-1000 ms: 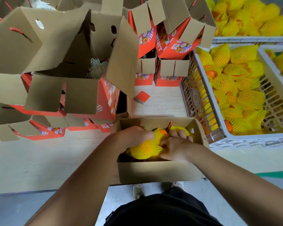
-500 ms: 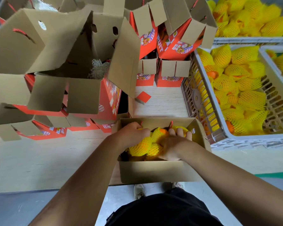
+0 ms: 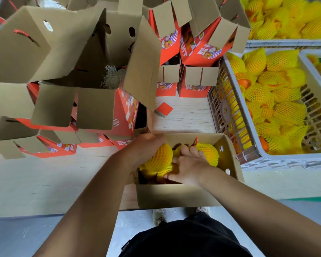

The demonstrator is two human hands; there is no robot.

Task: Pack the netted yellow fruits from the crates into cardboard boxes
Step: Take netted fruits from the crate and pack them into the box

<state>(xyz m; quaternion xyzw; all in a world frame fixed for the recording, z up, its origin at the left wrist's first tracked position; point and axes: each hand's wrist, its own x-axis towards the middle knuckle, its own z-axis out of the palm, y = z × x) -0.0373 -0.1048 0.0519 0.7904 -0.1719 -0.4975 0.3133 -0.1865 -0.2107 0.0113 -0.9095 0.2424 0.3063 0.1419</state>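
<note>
Both hands down inside the open cardboard box (image 3: pixel 176 196) at the table edge. Left hand (image 3: pixel 146 147) cupped over a netted fruit (image 3: pixel 158 158), long axis slanting across the box; right hand (image 3: pixel 190 166) spread flat against neighbouring fruit, clamping nothing. Crate (image 3: pixel 228 115) of more fruit just beside the box, nearer the right hand.

Bare forearms; black garment (image 3: pixel 185 240); pale shoes (image 3: pixel 158 217).
</note>
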